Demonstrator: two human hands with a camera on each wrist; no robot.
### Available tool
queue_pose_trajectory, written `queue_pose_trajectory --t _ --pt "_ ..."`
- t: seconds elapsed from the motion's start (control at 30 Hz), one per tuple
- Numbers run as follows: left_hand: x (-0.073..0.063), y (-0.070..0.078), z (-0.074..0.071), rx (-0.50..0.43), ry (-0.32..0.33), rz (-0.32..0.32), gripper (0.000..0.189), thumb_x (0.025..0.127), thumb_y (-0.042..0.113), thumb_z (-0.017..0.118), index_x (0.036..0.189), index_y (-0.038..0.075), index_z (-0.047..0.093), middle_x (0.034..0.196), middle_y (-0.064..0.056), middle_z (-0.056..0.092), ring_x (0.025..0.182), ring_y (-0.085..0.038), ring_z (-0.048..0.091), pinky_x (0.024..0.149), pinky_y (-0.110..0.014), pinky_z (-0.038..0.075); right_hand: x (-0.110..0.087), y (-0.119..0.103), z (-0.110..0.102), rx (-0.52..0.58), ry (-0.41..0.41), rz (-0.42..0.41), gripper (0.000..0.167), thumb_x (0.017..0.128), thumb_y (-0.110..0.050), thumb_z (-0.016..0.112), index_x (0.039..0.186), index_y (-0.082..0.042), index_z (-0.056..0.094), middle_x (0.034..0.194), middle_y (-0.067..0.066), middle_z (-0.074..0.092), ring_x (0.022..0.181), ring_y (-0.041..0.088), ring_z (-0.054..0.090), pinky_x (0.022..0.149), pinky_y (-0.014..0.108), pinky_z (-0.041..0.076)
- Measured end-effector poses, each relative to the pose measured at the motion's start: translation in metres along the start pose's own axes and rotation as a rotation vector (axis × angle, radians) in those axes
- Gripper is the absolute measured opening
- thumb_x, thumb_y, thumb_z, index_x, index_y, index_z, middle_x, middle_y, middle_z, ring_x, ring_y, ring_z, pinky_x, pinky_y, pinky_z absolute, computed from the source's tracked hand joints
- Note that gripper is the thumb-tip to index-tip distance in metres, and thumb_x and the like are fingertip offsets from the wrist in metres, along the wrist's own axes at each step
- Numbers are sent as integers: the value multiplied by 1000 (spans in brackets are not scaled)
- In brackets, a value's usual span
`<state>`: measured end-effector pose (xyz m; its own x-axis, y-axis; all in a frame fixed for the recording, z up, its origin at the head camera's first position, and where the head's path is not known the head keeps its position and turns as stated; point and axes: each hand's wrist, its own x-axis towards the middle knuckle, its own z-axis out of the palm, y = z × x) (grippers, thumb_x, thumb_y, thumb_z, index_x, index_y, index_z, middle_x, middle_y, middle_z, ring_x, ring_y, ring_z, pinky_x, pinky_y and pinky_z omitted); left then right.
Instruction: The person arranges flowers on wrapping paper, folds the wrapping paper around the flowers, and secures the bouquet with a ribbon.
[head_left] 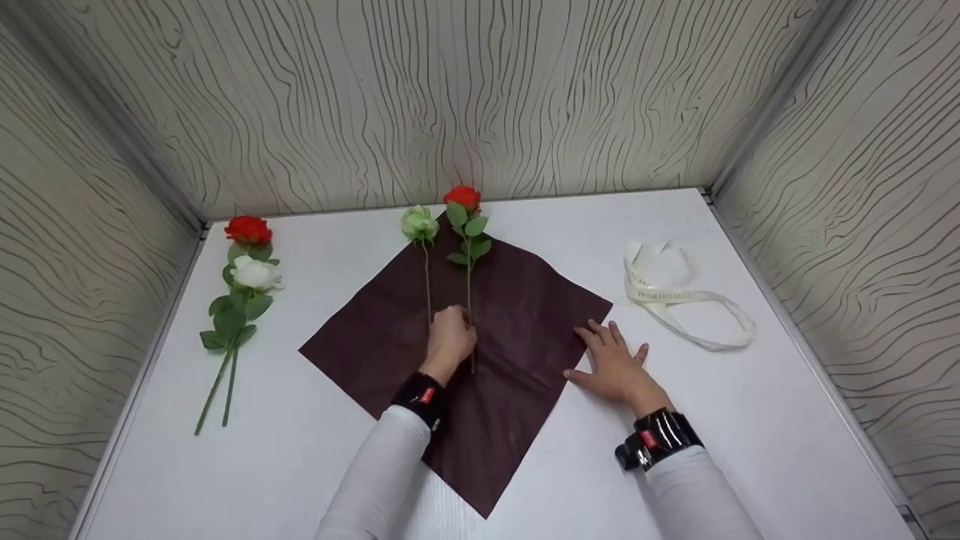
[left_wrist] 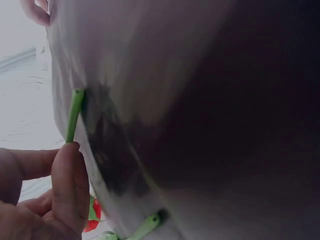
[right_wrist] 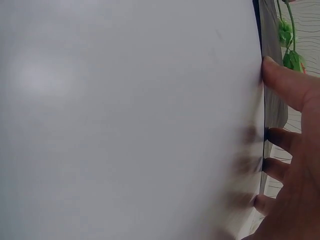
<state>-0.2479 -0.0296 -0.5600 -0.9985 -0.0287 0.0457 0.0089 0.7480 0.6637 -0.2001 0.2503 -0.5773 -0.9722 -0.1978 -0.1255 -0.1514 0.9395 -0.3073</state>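
Note:
A dark maroon wrapping sheet [head_left: 529, 315] lies diagonally on the white table. My left hand [head_left: 450, 341] pinches the stem of a red rose [head_left: 462, 199] over the middle of the sheet. In the left wrist view, that green stem end [left_wrist: 75, 115] sticks out past the thumb and fingers. A pale green rose [head_left: 418, 223] lies just to the left, its head beyond the sheet's upper left edge and its lower stem partly hidden by my hand. With fingers spread, my right hand [head_left: 616, 367] rests at the sheet's right edge, fingertips [right_wrist: 270, 65] touching it.
At the table's left lie another red rose [head_left: 248, 229] and a white rose [head_left: 256, 273], stems crossing. A loosely looped cream ribbon [head_left: 679, 296] with printed lettering lies right of the sheet. Wood-patterned panels [head_left: 450, 97] enclose the table at the back and sides.

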Motion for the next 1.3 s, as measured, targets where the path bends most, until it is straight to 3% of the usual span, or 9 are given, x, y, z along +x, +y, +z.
queue_pose_trajectory --t 0.27,0.9,1.17,1.3 --pt "5 0 4 32 -40 -17 17 76 3 54 60 9 55 69 -6 61 59 -16 55 50 -31 43 -1 0 -1 17 1 -10 80 73 -61 57 137 -20 32 144 8 21 131 36 5 81 74 0" --pt "6 3 8 75 -103 -50 4 78 6 56 80 5 60 84 -12 62 70 -21 59 55 -31 46 -1 -1 0 21 1 -16 79 73 -60 57 137 -20 33 144 7 21 131 36 6 81 75 0" --pt "8 1 7 108 -120 11 7 78 11 62 78 4 60 86 -14 63 75 -24 60 61 -33 47 -1 -1 -1 19 7 -18 78 73 -60 57 137 -21 33 143 7 21 131 36 6 81 75 1" --pt "6 0 4 85 -163 29 14 82 16 61 81 2 60 89 -15 62 77 -23 59 63 -31 47 -1 0 -1 22 12 -20 78 73 -60 57 136 -21 33 143 7 22 131 36 6 81 75 1"
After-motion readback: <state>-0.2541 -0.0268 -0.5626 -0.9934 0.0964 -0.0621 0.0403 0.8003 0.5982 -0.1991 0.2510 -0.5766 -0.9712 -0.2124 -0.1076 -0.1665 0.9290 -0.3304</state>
